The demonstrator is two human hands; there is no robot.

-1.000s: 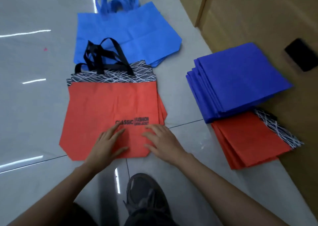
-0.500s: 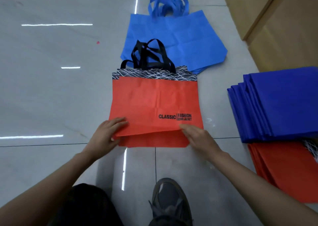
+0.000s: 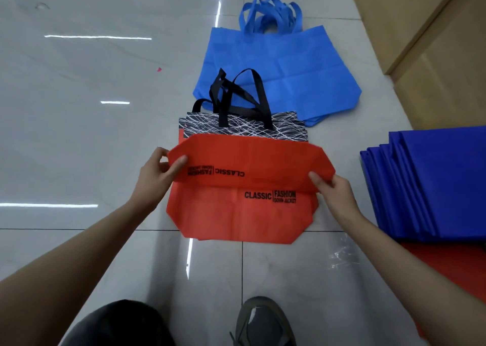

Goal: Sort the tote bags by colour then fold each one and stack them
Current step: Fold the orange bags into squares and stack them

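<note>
— What changed?
— A moment ago the orange-red fabric tote bag (image 3: 249, 158) had its bottom hem barely raised; now that hem is flipped forward, stretched between both hands.
— Grip?
— The left hand (image 3: 155, 172) and right hand (image 3: 334, 193) each pinch a corner. First fold under way; unfolded orange bags (image 3: 236, 219) lie beneath.

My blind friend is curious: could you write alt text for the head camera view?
A person's left hand and right hand pinch the top red fabric tote bag, its bottom edge turned up toward its black handles. Light blue fabric totes lie beyond; a folded dark blue stack and red stack sit at right.
</note>
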